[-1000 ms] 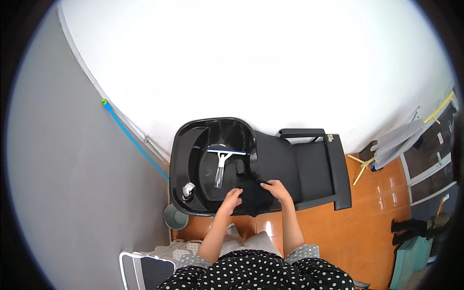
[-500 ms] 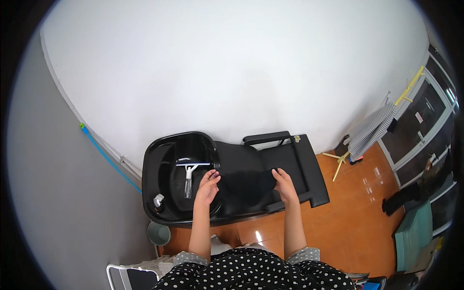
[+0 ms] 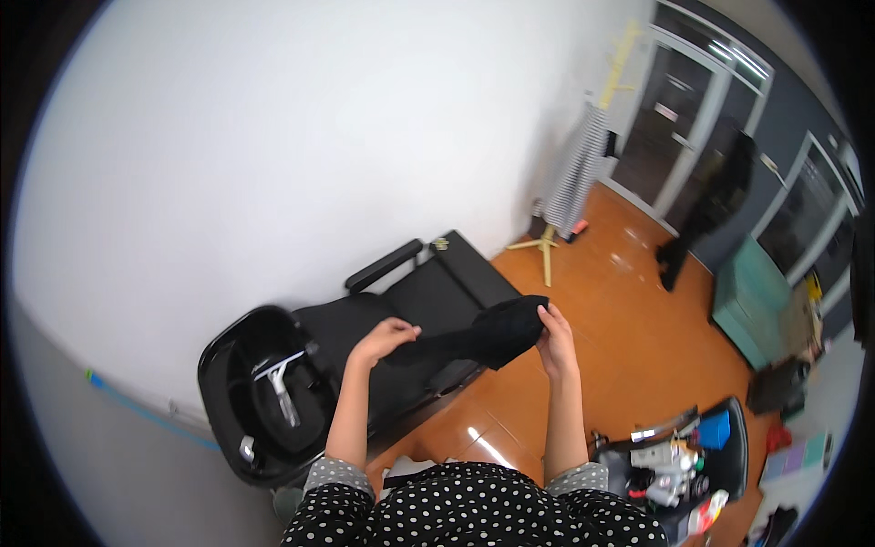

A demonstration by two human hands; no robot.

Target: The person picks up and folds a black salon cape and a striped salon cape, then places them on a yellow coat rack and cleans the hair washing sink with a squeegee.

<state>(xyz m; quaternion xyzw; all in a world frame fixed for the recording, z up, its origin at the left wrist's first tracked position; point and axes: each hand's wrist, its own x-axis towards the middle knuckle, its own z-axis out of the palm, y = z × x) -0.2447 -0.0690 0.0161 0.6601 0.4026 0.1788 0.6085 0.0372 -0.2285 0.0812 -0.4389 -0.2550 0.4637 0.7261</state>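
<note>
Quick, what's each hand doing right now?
Left hand: fingers drawn together; whether they grip the cloth cannot be told against the dark chair.
Right hand: closed, holding the black cloth by its edge.

Matt cloth (image 3: 510, 333), smooth glossy plastic-looking basin (image 3: 239, 392), shiny smooth floor (image 3: 629, 351)

White wall (image 3: 292, 164) behind, plain; grey wall (image 3: 100, 447) at lower left. Orange tiled floor (image 3: 629, 346), glossy, light glare streaks. Black reclining wash chair (image 3: 337, 319) beside white wall. Yellow coat stand (image 3: 547, 244) near glass door (image 3: 661, 128), striped cloth (image 3: 576, 178) hung on it. Bright light strips (image 3: 736, 60) in glass above door. Dark grey wall section (image 3: 786, 137) between door and window (image 3: 802, 228). Teal sofa (image 3: 752, 301) near window. Black chair (image 3: 734, 447) lower right, loaded with bottles (image 3: 674, 465).
</note>
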